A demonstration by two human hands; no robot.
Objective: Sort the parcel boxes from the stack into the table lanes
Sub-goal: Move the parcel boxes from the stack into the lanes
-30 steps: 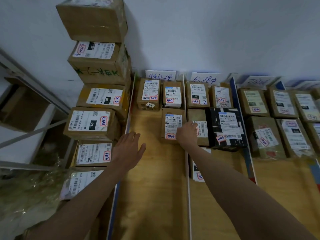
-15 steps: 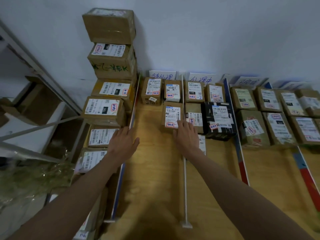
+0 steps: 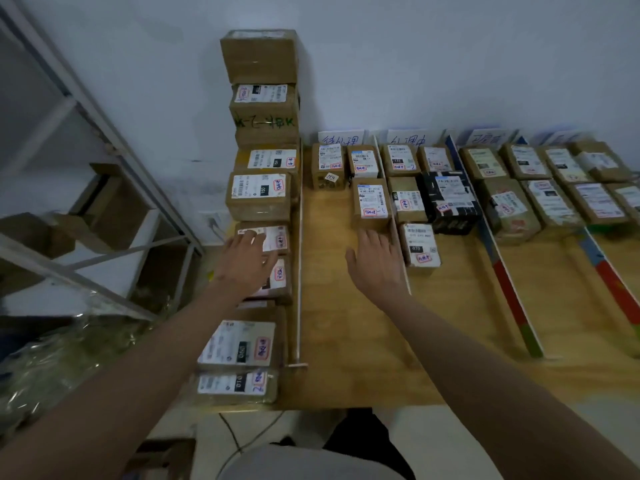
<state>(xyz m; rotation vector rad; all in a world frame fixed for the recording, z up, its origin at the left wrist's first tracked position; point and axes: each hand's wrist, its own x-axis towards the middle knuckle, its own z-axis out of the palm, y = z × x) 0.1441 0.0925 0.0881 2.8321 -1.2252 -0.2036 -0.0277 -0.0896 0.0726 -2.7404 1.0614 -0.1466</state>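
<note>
Left of the white divider rail (image 3: 299, 251) that bounds the first table lane, the stack of parcel boxes (image 3: 261, 195) climbs against the wall, labels turned toward the person so each can be read before it is lifted. The left hand (image 3: 247, 263) reaches over a box in the middle of that stack (image 3: 266, 239), fingers straight and slightly spread, lying on or just above its label; whether they touch the cardboard I cannot tell. Nothing is gripped. It looks like the approach to the next pick.

Right of the rail, the right hand (image 3: 375, 261) hovers over the bare wood of the first lane, palm down, fingers loosely spread and holding nothing. Its fingertips are just short of the nearest sorted box (image 3: 370, 202), which sits against the lane's far divider (image 3: 393, 216), probably pushed there to keep the row tight and leave room toward the person.

Further right of the rail, the other lanes already hold rows of boxes, among them a black parcel (image 3: 448, 202), packed from the wall outward beneath handwritten lane signs (image 3: 341, 138). Filling from the back keeps the near ends free for new arrivals. Much of the stack remains, so sorting seems well short of finished.
</note>
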